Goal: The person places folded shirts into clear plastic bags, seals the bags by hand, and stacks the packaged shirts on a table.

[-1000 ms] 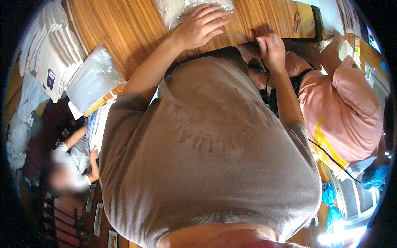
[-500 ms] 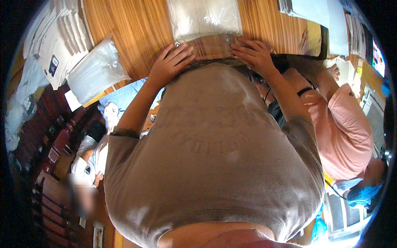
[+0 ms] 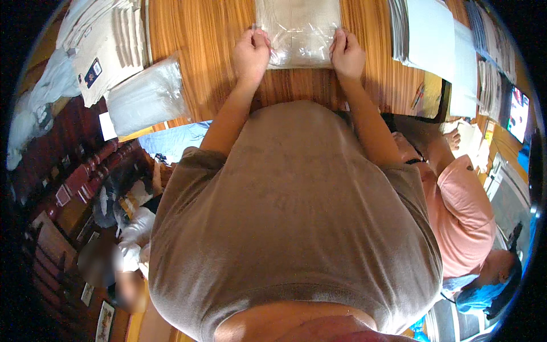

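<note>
Packet [image 3: 301, 31], clear film around folded beige cloth, is lying toward the middle of the worktop [image 3: 208, 60], set back from the near edge. Its far end is running out of view. Whether the near end is resting flat or being lifted slightly: cannot tell.

Left hand [image 3: 252, 56]: gripping the packet's left side just above its near left corner. Fingers are curling in and pressing together, thumb against forefinger, pinching the film.

Right hand [image 3: 348, 57]: doing likewise on the right side, near the near right corner. Fingers are folding inward, thumb tip pinching film against the forefinger. Both forearms are reaching over the worktop's near edge. Film between the hands is wrinkling and catching light.

Worktop, left: clear bags [image 3: 145, 97] are lying in a pile at the near left corner, a white card [image 3: 106, 126] sticking out just beside them. Beige cloths [image 3: 117, 48] are standing stacked along the left edge, behind the bags.

Worktop, right: a white stack [image 3: 431, 37] is lying toward the right edge. A yellow sheet [image 3: 432, 96] is occupying the near right corner, a thin tool beside it, too small to identify.

A co-worker in pink [image 3: 464, 211] is sitting to the right, beyond that corner.
</note>
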`<state>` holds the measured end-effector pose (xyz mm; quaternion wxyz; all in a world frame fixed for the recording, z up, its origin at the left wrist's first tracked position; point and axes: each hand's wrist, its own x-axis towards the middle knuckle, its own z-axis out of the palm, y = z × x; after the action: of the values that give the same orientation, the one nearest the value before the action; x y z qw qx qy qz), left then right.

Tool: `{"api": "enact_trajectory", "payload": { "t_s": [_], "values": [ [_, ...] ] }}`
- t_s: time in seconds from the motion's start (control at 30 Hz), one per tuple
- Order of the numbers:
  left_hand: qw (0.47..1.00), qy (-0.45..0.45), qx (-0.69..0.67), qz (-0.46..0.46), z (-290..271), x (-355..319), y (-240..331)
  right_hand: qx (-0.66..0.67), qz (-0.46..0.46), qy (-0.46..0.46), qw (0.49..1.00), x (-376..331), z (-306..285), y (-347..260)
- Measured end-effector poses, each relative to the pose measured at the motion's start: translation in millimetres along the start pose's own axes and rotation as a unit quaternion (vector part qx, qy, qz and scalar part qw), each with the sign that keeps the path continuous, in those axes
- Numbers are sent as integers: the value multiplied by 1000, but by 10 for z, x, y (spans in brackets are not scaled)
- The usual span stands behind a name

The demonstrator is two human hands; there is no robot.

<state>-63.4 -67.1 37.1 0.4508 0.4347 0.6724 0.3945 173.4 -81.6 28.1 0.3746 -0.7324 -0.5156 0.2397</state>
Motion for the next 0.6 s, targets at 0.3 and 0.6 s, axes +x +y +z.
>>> {"api": "enact_trajectory", "payload": {
  "t_s": [0.3,0.6],
  "values": [
    [926,158,136,316,-151,32,-442,-11,-64,70,995,39,206,332],
    [926,79,321,180,199,280,191,-49,42,-49,997,427,-109,496]
  ]
}}
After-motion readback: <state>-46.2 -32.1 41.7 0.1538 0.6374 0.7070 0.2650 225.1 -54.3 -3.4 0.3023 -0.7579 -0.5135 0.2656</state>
